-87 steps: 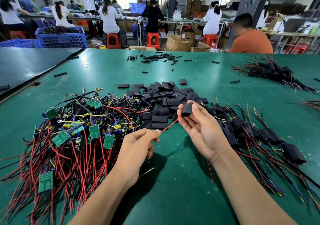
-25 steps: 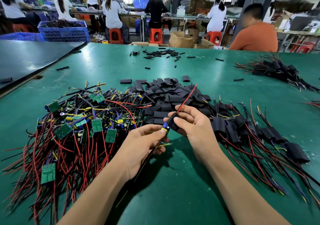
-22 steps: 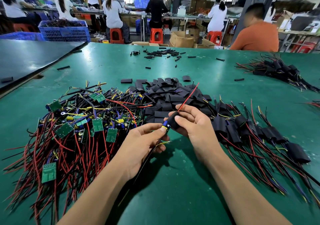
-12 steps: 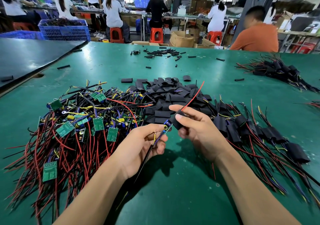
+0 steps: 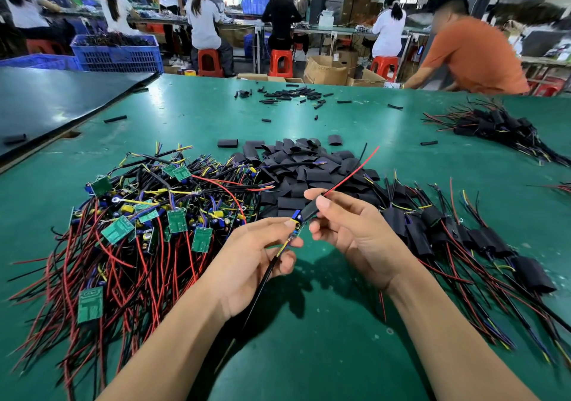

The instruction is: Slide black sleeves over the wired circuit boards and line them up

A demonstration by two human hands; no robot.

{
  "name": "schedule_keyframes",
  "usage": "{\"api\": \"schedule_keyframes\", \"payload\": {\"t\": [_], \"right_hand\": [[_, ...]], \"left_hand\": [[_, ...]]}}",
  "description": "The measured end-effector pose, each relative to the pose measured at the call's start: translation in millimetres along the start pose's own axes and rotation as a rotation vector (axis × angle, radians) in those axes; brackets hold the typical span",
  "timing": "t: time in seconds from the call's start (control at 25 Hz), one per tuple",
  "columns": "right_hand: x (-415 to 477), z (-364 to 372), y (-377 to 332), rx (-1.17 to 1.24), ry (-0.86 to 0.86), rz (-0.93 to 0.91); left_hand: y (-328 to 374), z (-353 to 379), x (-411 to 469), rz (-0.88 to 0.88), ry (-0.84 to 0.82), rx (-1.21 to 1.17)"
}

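Note:
My left hand (image 5: 247, 264) pinches a wired circuit board (image 5: 295, 219) by its lower end, with a black cable trailing down from it. My right hand (image 5: 355, 230) pinches a black sleeve (image 5: 310, 211) that partly covers the board's upper end. A red wire (image 5: 352, 175) sticks out of the sleeve, up and to the right. A heap of bare green boards with red and black wires (image 5: 139, 224) lies on the left. Loose black sleeves (image 5: 302, 165) are piled in the middle. Sleeved boards (image 5: 463, 233) lie in a row on the right.
The green table (image 5: 340, 354) carries a second bundle of sleeved boards (image 5: 494, 125) at the far right and scattered thin black tubes (image 5: 293, 93) at the back. A dark panel (image 5: 46, 97) lies at left. Several people work beyond the table.
The sleeve has slid from the red wire down onto the board's upper end. My hands have stayed close together above the table.

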State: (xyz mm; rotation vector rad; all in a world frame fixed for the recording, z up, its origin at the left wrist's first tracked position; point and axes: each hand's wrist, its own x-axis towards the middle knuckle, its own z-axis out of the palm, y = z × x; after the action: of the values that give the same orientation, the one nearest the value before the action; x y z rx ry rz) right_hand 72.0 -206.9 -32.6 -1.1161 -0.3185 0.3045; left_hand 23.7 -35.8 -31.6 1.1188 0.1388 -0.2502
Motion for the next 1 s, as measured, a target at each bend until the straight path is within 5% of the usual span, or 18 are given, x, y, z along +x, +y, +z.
{"api": "schedule_keyframes", "payload": {"t": [0.24, 0.6, 1.0], "right_hand": [[3.8, -0.5, 6.9, -0.177, 0.124, -0.045], [5.4, 0.4, 7.4, -0.074, 0.144, 0.01], [4.5, -2.2, 8.0, -0.351, 0.169, -0.041]], "left_hand": [[0.9, 2.7, -1.6, 0.071, 0.052, 0.032], [4.3, -1.7, -1.8, 0.023, -0.029, -0.002], [-0.4, -6.6, 3.8, 0.055, -0.019, -0.029]]}}
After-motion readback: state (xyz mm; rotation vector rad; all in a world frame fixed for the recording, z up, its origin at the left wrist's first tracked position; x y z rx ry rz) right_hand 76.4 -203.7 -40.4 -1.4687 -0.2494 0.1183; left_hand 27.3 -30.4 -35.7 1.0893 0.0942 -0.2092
